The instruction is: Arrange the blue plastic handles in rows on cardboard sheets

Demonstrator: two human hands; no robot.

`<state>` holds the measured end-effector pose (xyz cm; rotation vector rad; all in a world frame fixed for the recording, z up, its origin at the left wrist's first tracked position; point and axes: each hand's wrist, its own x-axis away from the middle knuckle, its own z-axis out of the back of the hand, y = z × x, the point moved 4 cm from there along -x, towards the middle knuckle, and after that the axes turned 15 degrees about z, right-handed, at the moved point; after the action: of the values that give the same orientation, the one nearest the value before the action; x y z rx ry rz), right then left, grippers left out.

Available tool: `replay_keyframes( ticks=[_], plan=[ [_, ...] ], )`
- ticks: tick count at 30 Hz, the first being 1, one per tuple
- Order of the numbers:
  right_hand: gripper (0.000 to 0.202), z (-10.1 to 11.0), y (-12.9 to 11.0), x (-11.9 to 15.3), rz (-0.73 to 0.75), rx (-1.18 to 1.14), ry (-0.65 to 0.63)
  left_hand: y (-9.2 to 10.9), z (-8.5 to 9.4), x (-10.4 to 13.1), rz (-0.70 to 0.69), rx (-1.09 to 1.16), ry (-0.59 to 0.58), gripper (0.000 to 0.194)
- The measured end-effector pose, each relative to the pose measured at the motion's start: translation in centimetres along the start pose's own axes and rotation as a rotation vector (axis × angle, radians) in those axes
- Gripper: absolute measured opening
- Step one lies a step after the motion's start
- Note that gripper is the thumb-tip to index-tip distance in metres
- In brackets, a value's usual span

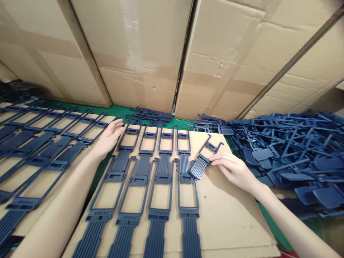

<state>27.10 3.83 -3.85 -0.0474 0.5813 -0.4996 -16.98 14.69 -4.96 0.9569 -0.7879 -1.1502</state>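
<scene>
My right hand (pixel 233 168) pinches the side of a dark blue plastic part (pixel 199 167), which is tilted over the right side of the cardboard sheet (pixel 228 222). Its ribbed end overlaps the rightmost laid-out part (pixel 188 193). At the sheet's upper left corner my left hand (pixel 110 136) has its fingers extended and holds nothing; it is beside the frame of another blue part (pixel 130 138). Blue parts of the same kind lie in two rows on the sheet, frames upward and ribbed ends toward me.
A second cardboard sheet with several blue parts (pixel 55 165) lies at the left. A large loose pile of blue parts (pixel 292 154) is at the right. Small stacks (pixel 150 116) sit behind the sheet on a green surface. Tall cardboard boxes (pixel 134 50) stand across the back.
</scene>
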Motion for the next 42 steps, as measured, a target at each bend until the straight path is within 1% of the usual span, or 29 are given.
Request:
replay_keyframes(
  ticks=[2, 3, 5, 6, 8, 10, 11, 12, 13, 14, 15, 17, 18, 20, 23, 25, 27, 32, 35, 38, 42],
  plan=[
    [0.025, 0.4, -0.1, 0.0, -0.027, 0.011, 0.004, 1.5, 0.3, 0.2, -0.093, -0.159, 0.036, 0.059],
    [0.023, 0.5, 0.0, 0.0, -0.048, 0.022, 0.006, 2.5, 0.2, 0.4, -0.156, -0.247, 0.023, 0.058],
    [0.021, 0.5, 0.3, -0.1, -0.111, 0.061, 0.008, 4.8, -0.7, 1.4, -0.271, -0.384, -0.068, 0.057],
    [0.02, 0.4, 0.6, -0.2, -0.148, 0.081, 0.008, 6.0, -1.5, 2.2, -0.312, -0.42, -0.138, 0.057],
    [0.02, 0.2, 1.1, -0.6, -0.211, 0.121, 0.023, 8.3, -3.7, 4.1, -0.385, -0.454, -0.288, 0.059],
    [0.02, -0.1, 1.7, -1.0, -0.253, 0.156, 0.057, 10.3, -6.7, 6.2, -0.496, -0.494, -0.408, 0.057],
    [0.019, -0.3, 2.1, -1.3, -0.272, 0.174, 0.071, 10.9, -8.4, 7.3, -0.561, -0.536, -0.469, 0.057],
    [0.019, -0.4, 2.4, -1.5, -0.297, 0.194, 0.073, 11.3, -10.1, 8.2, -0.618, -0.595, -0.521, 0.059],
    [0.019, -0.6, 2.9, -1.7, -0.325, 0.213, 0.06, 11.4, -11.7, 8.9, -0.66, -0.654, -0.543, 0.065],
    [0.021, -0.9, 3.3, -1.9, -0.353, 0.229, 0.036, 11.4, -13.2, 9.3, -0.699, -0.691, -0.53, 0.07],
    [0.022, -1.1, 3.7, -2.0, -0.376, 0.243, 0.008, 11.3, -14.5, 9.6, -0.744, -0.701, -0.478, 0.073],
    [0.024, -1.3, 4.5, -2.1, -0.403, 0.258, -0.037, 10.7, -16.7, 9.8, -0.815, -0.716, -0.387, 0.077],
    [0.024, -1.4, 4.8, -2.1, -0.407, 0.263, -0.045, 10.2, -17.5, 9.8, -0.826, -0.727, -0.368, 0.08],
    [0.024, -1.3, 5.5, -2.0, -0.412, 0.272, -0.047, 9.0, -18.8, 9.6, -0.818, -0.767, -0.39, 0.085],
    [0.025, -1.0, 6.3, -2.0, -0.412, 0.277, -0.035, 7.7, -19.4, 9.5, -0.795, -0.824, -0.409, 0.081],
    [0.026, -0.9, 6.7, -2.4, -0.395, 0.261, -0.017, 7.5, -19.3, 9.6, -0.781, -0.854, -0.406, 0.078],
    [0.026, -1.1, 6.7, -3.1, -0.348, 0.218, 0.001, 7.5, -19.2, 9.6, -0.772, -0.868, -0.409, 0.077],
    [0.024, -2.8, 5.5, -5.0, -0.2, 0.075, 0.079, 7.5, -19.1, 9.6, -0.798, -0.822, -0.404, 0.076],
    [0.022, -3.5, 4.8, -4.9, -0.186, 0.052, 0.165, 7.3, -19.1, 9.7, -0.815, -0.809, -0.397, 0.073],
    [0.019, -3.5, 4.4, -4.4, -0.198, 0.04, 0.236, 7.4, -19.0, 9.7, -0.821, -0.812, -0.384, 0.071],
    [0.015, -3.4, 4.0, -4.1, -0.183, -0.016, 0.238, 7.5, -19.0, 9.8, -0.807, -0.851, -0.392, 0.071]
  ],
)
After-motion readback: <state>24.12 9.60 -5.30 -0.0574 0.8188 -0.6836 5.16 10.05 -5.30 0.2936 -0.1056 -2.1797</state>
